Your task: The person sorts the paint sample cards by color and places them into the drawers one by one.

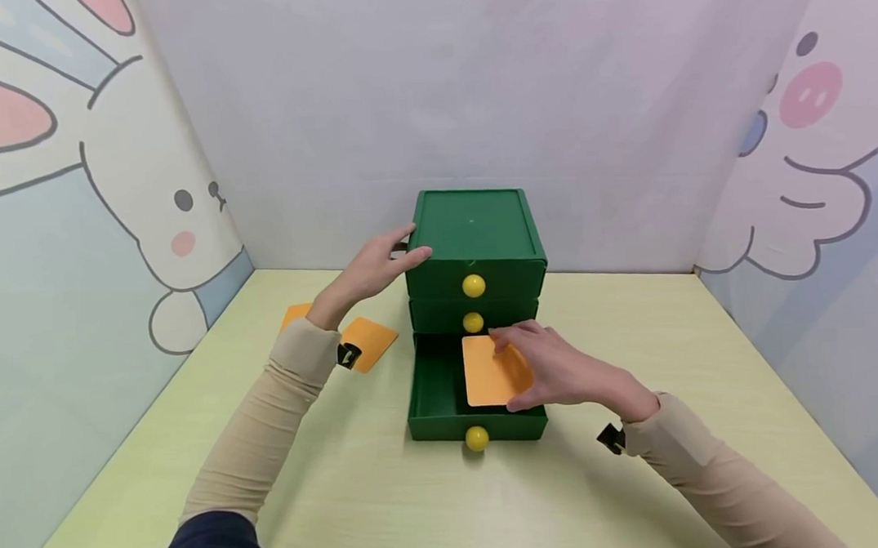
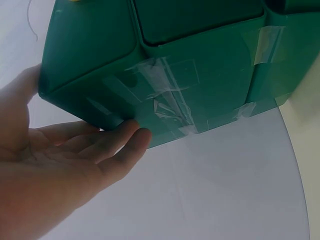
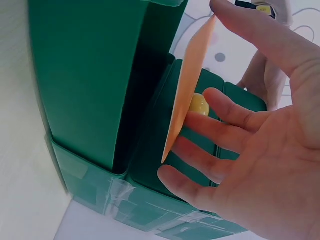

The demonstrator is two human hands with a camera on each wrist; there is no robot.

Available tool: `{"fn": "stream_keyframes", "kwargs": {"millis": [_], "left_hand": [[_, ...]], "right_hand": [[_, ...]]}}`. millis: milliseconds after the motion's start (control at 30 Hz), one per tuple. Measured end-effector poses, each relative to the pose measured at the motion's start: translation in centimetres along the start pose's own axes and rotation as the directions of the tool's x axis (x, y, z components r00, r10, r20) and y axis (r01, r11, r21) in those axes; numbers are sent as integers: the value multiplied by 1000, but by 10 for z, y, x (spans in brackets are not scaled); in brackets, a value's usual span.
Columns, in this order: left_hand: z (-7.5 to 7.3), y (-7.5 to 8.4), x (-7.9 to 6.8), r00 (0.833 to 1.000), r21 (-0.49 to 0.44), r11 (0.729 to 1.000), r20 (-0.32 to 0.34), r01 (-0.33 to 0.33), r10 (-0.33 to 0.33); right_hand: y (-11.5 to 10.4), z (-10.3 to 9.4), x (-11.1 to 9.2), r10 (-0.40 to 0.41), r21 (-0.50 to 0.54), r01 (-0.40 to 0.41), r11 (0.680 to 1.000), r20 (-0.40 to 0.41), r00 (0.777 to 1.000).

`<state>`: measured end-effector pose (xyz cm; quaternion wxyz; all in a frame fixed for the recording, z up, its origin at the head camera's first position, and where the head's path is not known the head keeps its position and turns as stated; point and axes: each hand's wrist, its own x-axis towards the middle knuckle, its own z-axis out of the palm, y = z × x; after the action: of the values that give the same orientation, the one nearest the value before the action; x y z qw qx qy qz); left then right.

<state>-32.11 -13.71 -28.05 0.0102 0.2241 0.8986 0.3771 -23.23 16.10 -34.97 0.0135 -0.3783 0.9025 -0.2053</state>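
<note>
A green chest of drawers point(image 1: 474, 223) with yellow knobs stands in the head view, its bottom drawer point(image 1: 436, 380) pulled out. My left hand point(image 1: 376, 264) touches the upper left of the chest. In the left wrist view its fingers point(image 2: 120, 155) lie against the taped side wall. My right hand point(image 1: 561, 367) holds an orange card point(image 1: 483, 374) over the pulled-out drawer, thumb on one edge and fingertips against the far side. The right wrist view shows that card point(image 3: 187, 92) nearly edge-on, tilted, in front of the drawer fronts and a yellow knob point(image 3: 199, 105).
Left of the chest, an orange card point(image 1: 368, 342) lies on the pale table point(image 1: 479, 517), and another orange piece point(image 1: 293, 313) is partly hidden by my left arm. Walls with cartoon animals enclose the table at the back and sides.
</note>
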Motion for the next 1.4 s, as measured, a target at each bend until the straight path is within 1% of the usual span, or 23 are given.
{"fn": "stream_keyframes", "kwargs": {"millis": [167, 233, 300, 333, 367, 433, 467, 500, 533, 567, 667, 733, 800, 867, 900, 933, 967, 1033, 1133, 1167, 1233, 1333, 1400], "left_hand": [[0, 0, 1, 1000, 3, 1000, 0, 4, -4], [0, 0, 1, 1000, 4, 1000, 3, 5, -5], [0, 0, 1, 1000, -1, 1000, 4, 8, -8], [0, 0, 1, 1000, -4, 1000, 3, 7, -7], [0, 0, 1, 1000, -5, 1000, 4, 8, -8], [0, 0, 1, 1000, -7, 1000, 5, 10, -10], [-1, 0, 1, 1000, -9, 1000, 4, 12, -12], [-1, -1, 1, 1000, -12, 1000, 2, 15, -15], [-2, -2, 0, 1000, -18, 1000, -2, 16, -16], [-3, -4, 0, 1000, -27, 999, -7, 20, -21], [-6, -14, -3, 999, -46, 999, -28, 23, -24], [-6, -24, -4, 999, -30, 999, -40, 25, -26], [-5, -39, -5, 998, 11, 999, -37, 41, -40], [-3, -57, -8, 993, 79, 990, -4, 120, -120], [0, -66, -10, 985, 126, 978, 23, 166, -170], [3, -76, -13, 971, 182, 959, 59, 219, -233], [6, -83, -17, 947, 236, 932, 98, 275, -305], [15, -95, -27, 878, 359, 858, 168, 368, -447], [30, -105, -39, 791, 477, 763, 201, 437, -578], [34, -106, -41, 773, 491, 743, 196, 455, -603], [41, -110, -44, 760, 510, 716, 171, 477, -628], [47, -111, -45, 772, 521, 707, 135, 478, -621], [49, -110, -44, 789, 527, 712, 120, 463, -602]], "right_hand": [[0, -3, -1, -7, -9, 7, 1000, -15, 1000], [-2, -8, -2, -29, -1, 29, 1000, -80, 996], [-2, -15, -2, -89, 17, 95, 995, -213, 973], [-2, -20, 0, -123, 29, 137, 990, -296, 947], [-1, -25, 1, -156, 29, 181, 983, -383, 910], [4, -37, 6, -192, 24, 242, 970, -538, 821], [7, -44, 9, -189, 20, 249, 968, -591, 784], [11, -51, 12, -161, 32, 230, 973, -622, 767], [16, -58, 15, -118, 60, 200, 978, -631, 767], [20, -64, 18, -58, 104, 155, 982, -618, 784], [37, -77, 27, 138, 240, -20, 971, -485, 864], [48, -81, 32, 226, 308, -111, 945, -370, 901], [57, -81, 37, 260, 349, -151, 925, -290, 921], [64, -79, 41, 261, 380, -157, 911, -242, 935], [66, -78, 42, 256, 397, -151, 905, -225, 940], [69, -77, 43, 248, 412, -143, 900, -215, 945], [71, -77, 44, 244, 427, -138, 894, -206, 948], [74, -76, 45, 240, 449, -133, 884, -190, 952], [77, -77, 45, 239, 463, -134, 876, -174, 955], [78, -77, 45, 242, 466, -138, 874, -170, 955], [79, -77, 45, 246, 474, -142, 869, -165, 955], [78, -77, 45, 256, 484, -152, 862, -157, 954], [76, -77, 45, 260, 496, -153, 855, -154, 953]]}}
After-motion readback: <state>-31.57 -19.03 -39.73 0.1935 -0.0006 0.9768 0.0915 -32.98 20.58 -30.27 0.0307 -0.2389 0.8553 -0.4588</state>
